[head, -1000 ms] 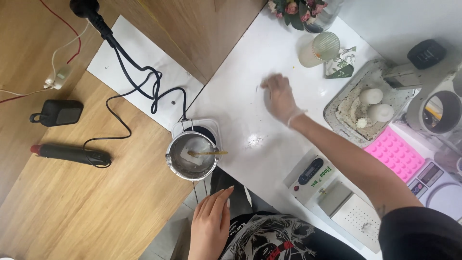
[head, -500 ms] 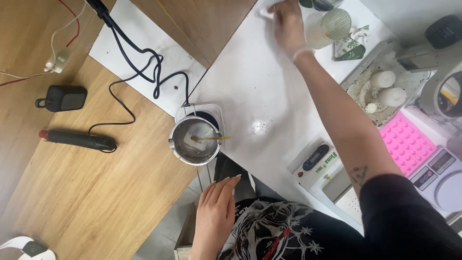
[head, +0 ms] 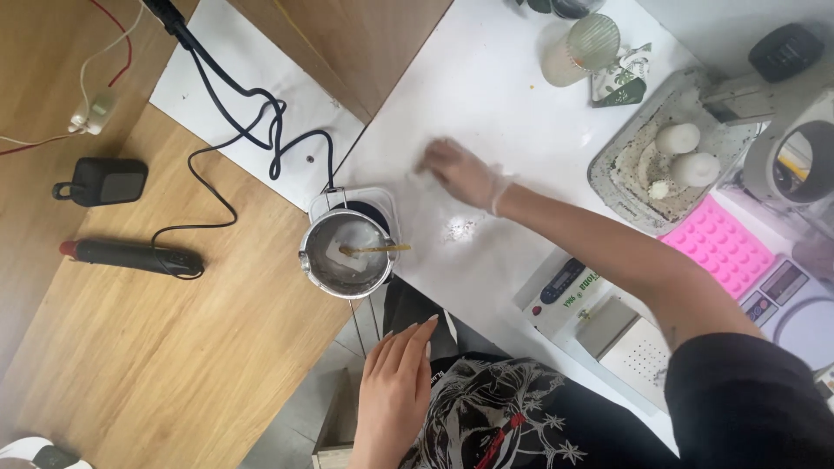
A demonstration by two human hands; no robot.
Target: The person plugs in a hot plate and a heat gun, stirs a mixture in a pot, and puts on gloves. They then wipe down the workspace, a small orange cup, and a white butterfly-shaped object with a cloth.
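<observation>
My right hand (head: 460, 174), in a thin clear glove, lies low over the white table (head: 486, 78) and is blurred by motion. Something pale seems to sit under its fingertips, but I cannot tell whether it grips it. Just left of it a small metal pot (head: 343, 254) stands on a white hotplate at the table's corner, with a white lump and a yellowish stick (head: 375, 249) inside. A few white crumbs (head: 459, 229) lie on the table near my wrist. My bare left hand (head: 395, 386) hangs over my lap below the pot, fingers straight, holding nothing.
A black cable (head: 261, 139) runs from the hotplate over a white sheet (head: 234, 95). On the wooden floor lie a black rod-shaped tool (head: 130, 254) and a small black box (head: 100, 181). To the right sit a tray with white candles (head: 678, 152), a pink mould (head: 717, 247), a scale (head: 569, 291) and a ribbed glass (head: 580, 48).
My right hand reached to the far end of the table half a second ago and has come back near the pot. The left hand stayed over my lap.
</observation>
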